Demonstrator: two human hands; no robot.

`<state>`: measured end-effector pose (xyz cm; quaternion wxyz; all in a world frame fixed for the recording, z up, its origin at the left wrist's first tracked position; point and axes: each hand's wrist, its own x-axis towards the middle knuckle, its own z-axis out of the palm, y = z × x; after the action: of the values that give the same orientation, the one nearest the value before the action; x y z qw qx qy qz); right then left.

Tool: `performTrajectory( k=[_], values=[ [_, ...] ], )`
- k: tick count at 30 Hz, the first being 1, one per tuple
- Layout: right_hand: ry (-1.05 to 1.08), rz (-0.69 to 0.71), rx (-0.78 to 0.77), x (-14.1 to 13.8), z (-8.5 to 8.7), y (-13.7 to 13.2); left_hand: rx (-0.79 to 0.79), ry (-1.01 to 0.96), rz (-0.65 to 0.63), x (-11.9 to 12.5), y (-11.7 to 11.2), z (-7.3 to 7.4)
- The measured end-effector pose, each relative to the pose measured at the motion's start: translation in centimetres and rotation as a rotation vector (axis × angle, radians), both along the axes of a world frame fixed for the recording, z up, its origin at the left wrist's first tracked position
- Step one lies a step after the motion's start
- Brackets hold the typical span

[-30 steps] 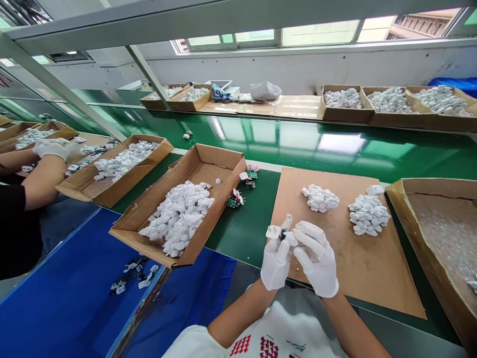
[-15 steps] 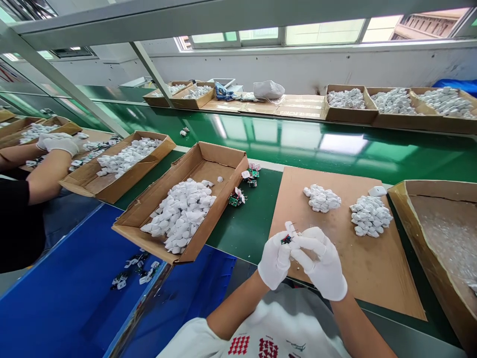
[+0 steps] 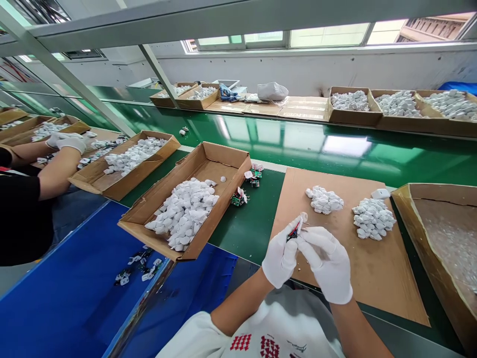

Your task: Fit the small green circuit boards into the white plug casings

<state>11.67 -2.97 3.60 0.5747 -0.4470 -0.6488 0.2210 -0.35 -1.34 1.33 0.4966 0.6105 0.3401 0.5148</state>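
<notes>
My left hand [image 3: 280,261], in a white glove, is closed on a small circuit board [image 3: 292,233] with red and dark wires and a white piece at its upper end. Close against it, my right hand [image 3: 330,268], gloved too, has thumb and fingertips pinched together at the board's side; what lies between them is too small to make out. Both hands are over the near left part of a cardboard sheet [image 3: 372,278]. Beyond them on the sheet lie a smaller pile of white plastic pieces [image 3: 325,200] and a larger pile of white pieces [image 3: 373,219].
Left of the sheet stands a cardboard box [image 3: 223,158] partly filled with white pieces, with loose circuit boards [image 3: 238,197] beside it. Another cardboard box [image 3: 421,223] stands at the right. A blue bin [image 3: 67,298] is lower left. A co-worker's gloved hands [image 3: 69,142] are far left.
The circuit board has tilted more upright in my left hand, and its white end is now by the left fingertips. My right fingers stay pinched close by. The view has shifted slightly.
</notes>
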Motion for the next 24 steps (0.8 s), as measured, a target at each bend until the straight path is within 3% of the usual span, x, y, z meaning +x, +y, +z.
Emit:
performTrajectory(
  k=[3,6,12,14,17,20,24],
  values=[
    [-0.172,-0.046,0.111,0.5,0.8,0.3,0.039,0.057,-0.020,-0.5,0.2,-0.2],
    [-0.218,0.016,0.052,0.8,1.3,0.5,0.069,0.093,-0.009,-0.7,0.4,-0.5],
    [0.176,0.201,-0.368,1.0,0.9,0.7,0.266,0.249,-0.037,-1.2,0.7,0.1],
    [0.222,0.221,-0.421,1.0,0.9,0.8,0.313,0.377,-0.036,-1.5,0.9,0.7],
    [0.212,0.189,-0.378,0.9,1.0,1.0,0.312,0.513,-0.049,-1.9,1.1,1.2],
    [0.151,0.156,-0.336,0.9,0.9,1.2,0.204,0.444,-0.063,-1.9,1.2,0.7],
    [0.089,0.191,-0.315,0.9,0.2,1.1,-0.253,-0.026,-0.054,-1.4,1.6,-1.4]
  ],
)
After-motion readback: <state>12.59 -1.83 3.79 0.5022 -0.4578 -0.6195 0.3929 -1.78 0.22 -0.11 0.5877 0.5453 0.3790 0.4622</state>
